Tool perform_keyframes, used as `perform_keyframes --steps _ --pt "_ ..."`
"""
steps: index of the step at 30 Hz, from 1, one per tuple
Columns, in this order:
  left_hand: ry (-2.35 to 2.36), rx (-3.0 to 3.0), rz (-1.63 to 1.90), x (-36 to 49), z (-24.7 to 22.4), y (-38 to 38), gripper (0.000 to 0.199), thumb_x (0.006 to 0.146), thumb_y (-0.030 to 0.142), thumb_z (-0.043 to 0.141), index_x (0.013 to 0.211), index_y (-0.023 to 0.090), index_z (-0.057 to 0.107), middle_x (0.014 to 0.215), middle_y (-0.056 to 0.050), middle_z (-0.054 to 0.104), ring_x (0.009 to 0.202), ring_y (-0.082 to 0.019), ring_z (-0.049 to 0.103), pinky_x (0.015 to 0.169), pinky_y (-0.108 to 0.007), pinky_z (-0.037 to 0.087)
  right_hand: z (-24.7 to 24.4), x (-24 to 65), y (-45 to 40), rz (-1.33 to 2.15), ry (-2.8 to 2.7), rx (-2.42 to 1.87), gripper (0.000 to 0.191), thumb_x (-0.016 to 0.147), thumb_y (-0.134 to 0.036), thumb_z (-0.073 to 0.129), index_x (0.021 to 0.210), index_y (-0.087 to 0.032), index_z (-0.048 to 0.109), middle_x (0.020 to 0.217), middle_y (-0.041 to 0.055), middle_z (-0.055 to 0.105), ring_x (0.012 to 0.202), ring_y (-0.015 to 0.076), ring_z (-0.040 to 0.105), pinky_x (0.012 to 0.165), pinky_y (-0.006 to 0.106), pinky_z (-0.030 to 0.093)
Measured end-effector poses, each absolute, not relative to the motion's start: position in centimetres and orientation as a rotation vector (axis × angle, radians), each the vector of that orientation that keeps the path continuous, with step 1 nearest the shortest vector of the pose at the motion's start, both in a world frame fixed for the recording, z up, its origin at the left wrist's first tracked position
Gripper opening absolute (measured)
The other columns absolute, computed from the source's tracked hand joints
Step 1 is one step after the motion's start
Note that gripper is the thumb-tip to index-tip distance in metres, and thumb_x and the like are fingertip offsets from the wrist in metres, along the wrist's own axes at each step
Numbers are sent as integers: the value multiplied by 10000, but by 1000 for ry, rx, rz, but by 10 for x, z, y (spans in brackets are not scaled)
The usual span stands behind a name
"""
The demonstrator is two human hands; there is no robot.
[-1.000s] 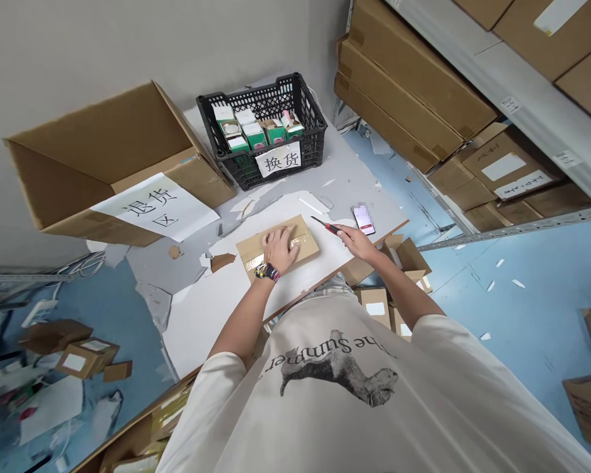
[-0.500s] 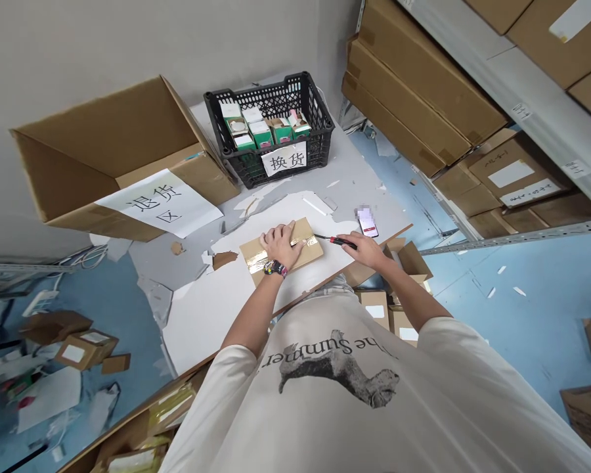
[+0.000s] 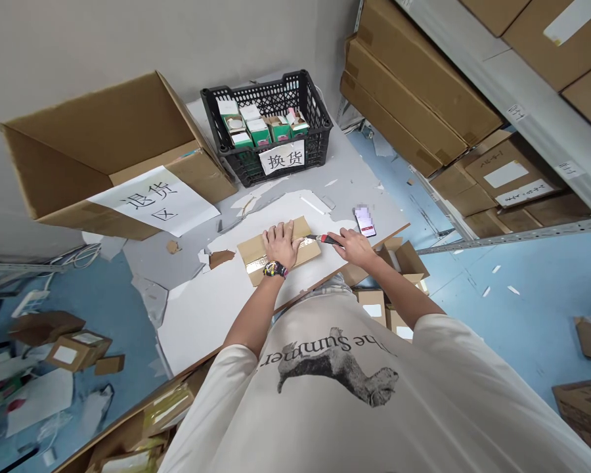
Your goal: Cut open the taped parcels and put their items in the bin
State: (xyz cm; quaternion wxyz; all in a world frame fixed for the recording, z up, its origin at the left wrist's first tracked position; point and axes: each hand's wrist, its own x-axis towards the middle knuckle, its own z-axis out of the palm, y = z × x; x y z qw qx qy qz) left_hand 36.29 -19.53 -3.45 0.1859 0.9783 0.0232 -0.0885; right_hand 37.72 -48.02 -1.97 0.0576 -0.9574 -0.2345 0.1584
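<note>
A small flat brown cardboard box [image 3: 252,253] lies on the white tabletop, with shiny clear tape along its middle. My left hand [image 3: 280,245] rests flat on top of it, fingers spread, a dark patterned watch on the wrist. In my right hand [image 3: 353,247] is a red and black utility knife [image 3: 329,239], gripped by its handle. The blade points left and lies over the taped right end of the box; whether it has entered the tape is too small to tell.
A large open carton [image 3: 79,154] with a paper sign stands back left. Beside it, a black plastic crate [image 3: 320,141] holds several green and white boxes. A phone [image 3: 364,221] lies near the table's right edge. Shelves [image 3: 532,125] with cartons stand at right.
The utility knife has moved left, its blade now over the box's right end. My left hand stays on the box. The whole view has shifted slightly.
</note>
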Motion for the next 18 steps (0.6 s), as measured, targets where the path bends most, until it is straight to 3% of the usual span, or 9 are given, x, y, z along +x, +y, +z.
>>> perform_keyframes --steps 12,18 --pt "55 2669 -208 362 -38 -195 817 1111 615 516 1861 291 512 1853 -169 544 1699 -453 435 1484 -629 140 -28 370 -484 412 -708 -2936 645 1231 -412 450 1858 -278 524 1464 230 721 1286 426 621 1033 470 501" --pt "66 2685 -187 362 -43 -193 764 1156 637 461 1843 312 539 1837 -129 575 1693 -394 463 1483 -545 184 -36 391 -464 357 -621 -2953 646 1252 -430 406 1868 -263 505 1504 231 702 1300 414 618 1060 467 512"
